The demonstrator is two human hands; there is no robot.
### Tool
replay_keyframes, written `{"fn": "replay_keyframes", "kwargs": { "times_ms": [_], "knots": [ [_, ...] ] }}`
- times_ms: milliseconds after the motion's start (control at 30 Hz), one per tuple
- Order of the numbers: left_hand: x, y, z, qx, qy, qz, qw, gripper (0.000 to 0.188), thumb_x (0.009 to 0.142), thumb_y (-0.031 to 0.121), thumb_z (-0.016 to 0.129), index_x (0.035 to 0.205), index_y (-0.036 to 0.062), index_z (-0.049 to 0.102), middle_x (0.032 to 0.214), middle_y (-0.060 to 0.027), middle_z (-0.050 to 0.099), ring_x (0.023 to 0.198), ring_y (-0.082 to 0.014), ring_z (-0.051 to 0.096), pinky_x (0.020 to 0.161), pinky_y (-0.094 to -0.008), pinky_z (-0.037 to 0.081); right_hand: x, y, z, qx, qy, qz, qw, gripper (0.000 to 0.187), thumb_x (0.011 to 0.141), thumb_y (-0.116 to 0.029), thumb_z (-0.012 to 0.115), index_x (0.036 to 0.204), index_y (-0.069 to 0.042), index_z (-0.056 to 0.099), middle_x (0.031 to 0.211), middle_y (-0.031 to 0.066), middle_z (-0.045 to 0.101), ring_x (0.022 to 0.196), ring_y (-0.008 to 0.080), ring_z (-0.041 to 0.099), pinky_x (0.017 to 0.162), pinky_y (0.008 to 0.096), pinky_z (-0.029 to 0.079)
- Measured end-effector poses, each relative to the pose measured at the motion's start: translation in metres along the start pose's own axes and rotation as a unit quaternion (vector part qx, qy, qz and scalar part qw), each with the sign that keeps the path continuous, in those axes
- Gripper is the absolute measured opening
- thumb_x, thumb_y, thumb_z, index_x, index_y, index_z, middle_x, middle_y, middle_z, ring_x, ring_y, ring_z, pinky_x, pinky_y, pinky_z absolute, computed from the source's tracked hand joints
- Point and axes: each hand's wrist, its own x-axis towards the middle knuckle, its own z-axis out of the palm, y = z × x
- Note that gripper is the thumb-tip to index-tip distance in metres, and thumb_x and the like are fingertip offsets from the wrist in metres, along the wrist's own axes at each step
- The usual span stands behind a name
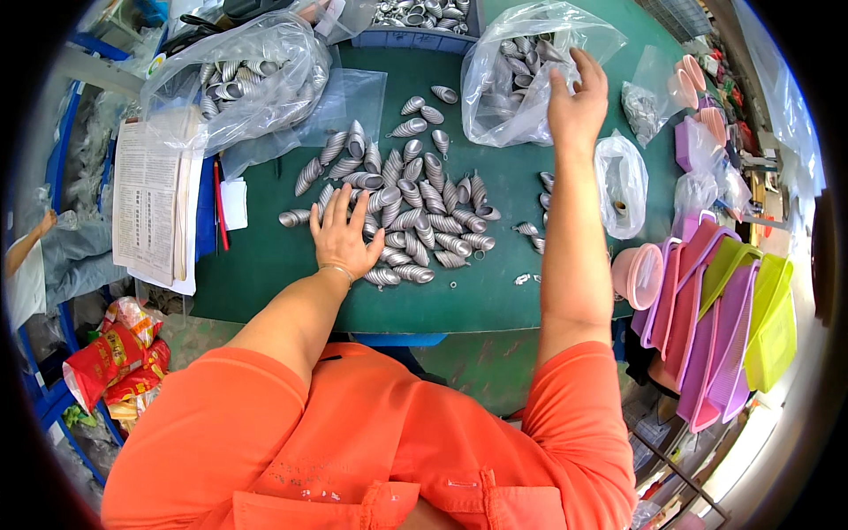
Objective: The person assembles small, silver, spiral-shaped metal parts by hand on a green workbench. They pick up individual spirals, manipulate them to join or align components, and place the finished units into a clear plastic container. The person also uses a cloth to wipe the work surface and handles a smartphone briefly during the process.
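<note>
My left hand (347, 237) lies with spread fingers on the left edge of a loose pile of silver-grey, spiral-ribbed metal pieces (411, 194), each with a slanted open end. My right hand (579, 102) reaches to the right side of a clear plastic bag (508, 115). Its thumb and fingers are curved and apart, with nothing visible between them. Similar ribbed pieces (519, 69) fill this bag. A few more ribbed pieces (527, 229) lie beside my right forearm, which partly hides that group.
A second clear bag (300, 88) of ribbed pieces stands at the far left, above an open booklet (155, 203) and a red pen (221, 203). A blue bin (415, 40) holds small metal parts. Right are a small bag (621, 185), pink tubs (638, 276) and colored baskets (707, 318).
</note>
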Motion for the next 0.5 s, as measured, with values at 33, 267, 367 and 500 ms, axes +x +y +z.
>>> {"fn": "replay_keyframes", "kwargs": {
  "times_ms": [33,267,367,500],
  "knots": [
    [-0.001,0.001,0.0,0.0,0.002,-0.001,1.0,0.066,0.076,0.041,0.063,0.135,0.0167,0.047,0.144,-0.0125,0.036,0.132,-0.0301,0.035,0.108,-0.0565,0.017,0.002,0.008,0.0,-0.057,0.0,0.023,0.998,0.04,0.077,-0.012,0.071,0.112,0.002,0.059,0.108,0.0226,0.061,0.106,0.0349,0.057,0.094,0.0367,0.042],
    [-0.001,0.0,0.002,-0.006,0.004,-0.004,1.0,0.065,0.075,0.041,0.063,0.134,0.0172,0.048,0.144,-0.0125,0.036,0.132,-0.0298,0.035,0.108,-0.0566,0.017,-0.054,0.021,0.025,0.194,-0.247,0.571,0.759,0.062,0.079,-0.03,0.071,0.12,0.008,0.043,0.095,0.0231,0.06,0.073,0.0311,0.065,0.059,0.0442,0.054],
    [-0.001,-0.001,0.002,-0.005,-0.001,-0.01,1.0,0.065,0.075,0.041,0.063,0.134,0.0173,0.048,0.144,-0.0124,0.036,0.132,-0.0297,0.034,0.109,-0.0568,0.017,-0.046,0.035,0.043,0.368,-0.16,0.635,0.66,0.016,0.086,-0.003,0.053,0.099,0.005,0.046,0.079,0.0155,0.056,0.06,0.0254,0.06,0.05,0.0334,0.052],
    [-0.004,-0.002,0.002,-0.006,-0.002,-0.004,1.0,0.065,0.075,0.041,0.064,0.133,0.0173,0.048,0.144,-0.0122,0.035,0.132,-0.0297,0.034,0.108,-0.0572,0.017,0.017,0.083,-0.018,0.573,0.077,0.581,0.573,0.021,0.099,-0.011,0.028,0.105,0.006,0.04,0.08,0.0129,0.049,0.052,0.0123,0.037,0.05,0.0265,0.042]
  ]
}}
